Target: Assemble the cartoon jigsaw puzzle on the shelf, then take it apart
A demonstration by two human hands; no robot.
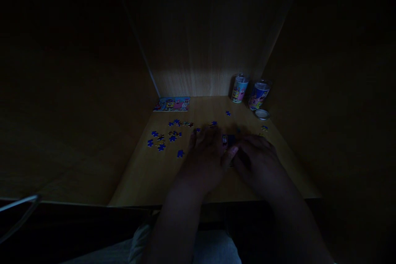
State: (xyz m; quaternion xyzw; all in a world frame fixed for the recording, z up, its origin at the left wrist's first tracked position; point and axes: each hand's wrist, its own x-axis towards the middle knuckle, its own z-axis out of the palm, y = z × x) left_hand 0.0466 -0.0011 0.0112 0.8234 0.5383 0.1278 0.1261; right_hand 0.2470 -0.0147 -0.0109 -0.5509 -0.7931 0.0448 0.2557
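**Fingers.** The left hand [206, 154] lies with its fingers [198, 138] stretched and slightly spread on the desk [148, 177], and its thumb tip rests against the joined puzzle pieces [228, 140]. The right hand [256, 156] is curled just beside the same pieces. In this gloom we cannot tell whether it pinches anything.

**Judgement.** We advise keeping the pieces flat between both sets of fingertips. They should be pressed straight down and never forced.

**Surroundings.** Loose pieces [161, 140] lie scattered left of the left fingers, with a picture card [172, 104] beyond them. Past the right fingers stand two tins [239, 88] and a lid [262, 114].
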